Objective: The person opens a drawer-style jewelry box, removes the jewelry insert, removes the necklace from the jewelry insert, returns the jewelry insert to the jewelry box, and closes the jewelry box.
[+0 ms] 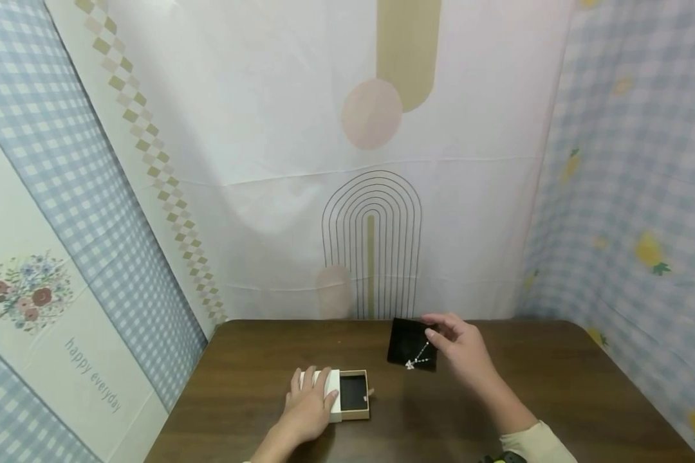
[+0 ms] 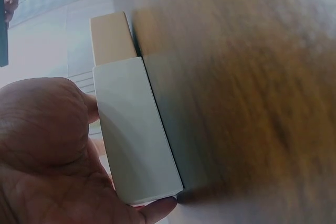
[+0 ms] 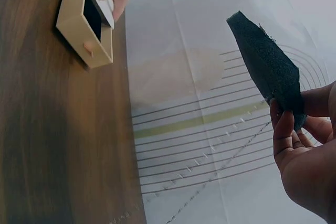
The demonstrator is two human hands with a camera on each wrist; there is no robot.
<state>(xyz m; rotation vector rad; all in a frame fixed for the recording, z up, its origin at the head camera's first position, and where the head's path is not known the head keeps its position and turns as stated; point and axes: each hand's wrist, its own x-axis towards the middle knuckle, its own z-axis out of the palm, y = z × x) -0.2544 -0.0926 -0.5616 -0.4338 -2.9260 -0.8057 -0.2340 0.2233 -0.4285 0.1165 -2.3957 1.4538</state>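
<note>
In the head view my left hand (image 1: 309, 408) lies over the white sleeve (image 1: 334, 381) of a small drawer box, its fingers and thumb gripping the sides. The tan drawer (image 1: 356, 416) sticks partway out to the right and shows a dark inside. Up in the air, my right hand (image 1: 460, 344) pinches a black square jewelry pad (image 1: 405, 341) by its right edge. A sparkly necklace (image 1: 418, 358) with a small pendant shows against the pad. From the right wrist view, the pad (image 3: 273, 61) looks thick and fuzzy, and two strands of the chain (image 3: 226, 156) hang from it.
Both hands are over a brown wooden table (image 1: 249, 360). A small ribbon pull (image 3: 88, 49) sits on the drawer's front face. Behind the table hangs a patterned white cloth (image 1: 278, 244), with blue checked cloth (image 1: 602, 212) at the sides.
</note>
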